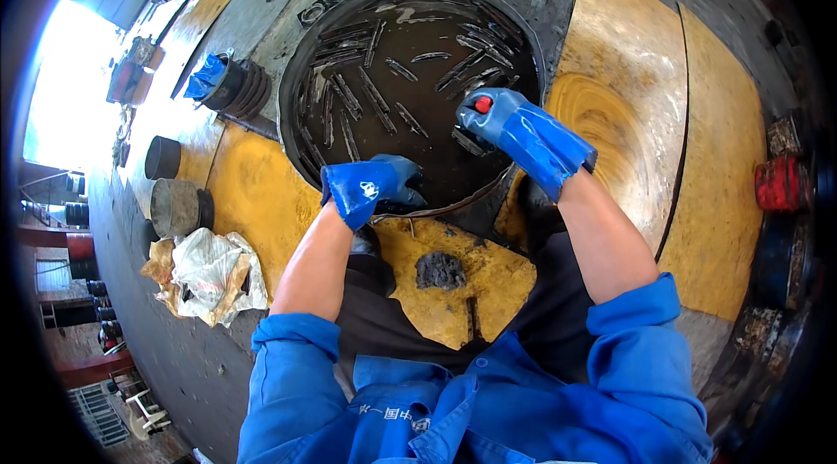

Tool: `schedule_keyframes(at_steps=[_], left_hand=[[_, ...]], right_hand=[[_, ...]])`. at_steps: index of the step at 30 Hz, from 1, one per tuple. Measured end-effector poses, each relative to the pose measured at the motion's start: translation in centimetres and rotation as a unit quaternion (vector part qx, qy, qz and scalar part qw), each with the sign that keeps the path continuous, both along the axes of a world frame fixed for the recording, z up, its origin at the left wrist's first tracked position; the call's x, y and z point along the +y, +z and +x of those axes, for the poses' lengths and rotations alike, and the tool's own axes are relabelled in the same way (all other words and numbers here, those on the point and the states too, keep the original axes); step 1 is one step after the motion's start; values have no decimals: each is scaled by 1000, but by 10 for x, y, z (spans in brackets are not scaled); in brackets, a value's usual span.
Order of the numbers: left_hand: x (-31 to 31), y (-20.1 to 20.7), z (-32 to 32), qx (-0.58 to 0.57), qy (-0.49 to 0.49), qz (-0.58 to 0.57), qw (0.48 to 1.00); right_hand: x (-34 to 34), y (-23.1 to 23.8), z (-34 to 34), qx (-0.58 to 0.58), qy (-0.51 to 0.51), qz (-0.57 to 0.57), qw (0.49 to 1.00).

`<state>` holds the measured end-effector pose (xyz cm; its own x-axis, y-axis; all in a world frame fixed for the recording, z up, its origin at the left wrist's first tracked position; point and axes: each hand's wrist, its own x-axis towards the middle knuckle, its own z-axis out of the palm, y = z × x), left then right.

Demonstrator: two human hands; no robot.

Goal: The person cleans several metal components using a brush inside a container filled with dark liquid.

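A wide round metal tub point(290, 146) of dark, murky liquid stands in front of me, with several long, narrow dark metal pieces point(375, 98) lying in it. Both my hands wear blue rubber gloves. Over the tub's right part, my right hand point(495, 112) is closed round a tool whose red end point(482, 104) pokes out of the fist; the rest of it is hidden. A dark piece point(471, 141) lies just below that fist. At the near rim, my left hand point(401, 180) reaches over the liquid, fingers apart, holding nothing that I can see.
Worn yellow boards point(623, 71) cover the floor around the tub. A dark clump point(440, 270) lies between my legs. To the left are a crumpled plastic bag point(218, 272), metal cylinders point(174, 207) and a dark bucket point(231, 85). A red object point(779, 183) stands far right.
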<state>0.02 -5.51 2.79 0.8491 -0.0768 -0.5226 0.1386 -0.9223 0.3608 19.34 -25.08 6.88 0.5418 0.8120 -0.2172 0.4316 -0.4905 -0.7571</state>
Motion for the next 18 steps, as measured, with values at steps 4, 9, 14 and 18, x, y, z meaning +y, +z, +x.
schedule_keyframes(at_steps=[4,9,14,18], left_hand=[[-15,20,11,36,25,-15,999],[-17,9,13,-79,146,-142,976],[-6,-1,25,-103,146,-321,930],[-16,8,32,-95,159,-211,960]], right_hand=[[2,-7,12,-4,-19,-19,1000],[4,-1,12,48,-47,-38,997],[-3,-7,22,66,-47,-27,996],[-3,-12,26,93,-57,-47,993]])
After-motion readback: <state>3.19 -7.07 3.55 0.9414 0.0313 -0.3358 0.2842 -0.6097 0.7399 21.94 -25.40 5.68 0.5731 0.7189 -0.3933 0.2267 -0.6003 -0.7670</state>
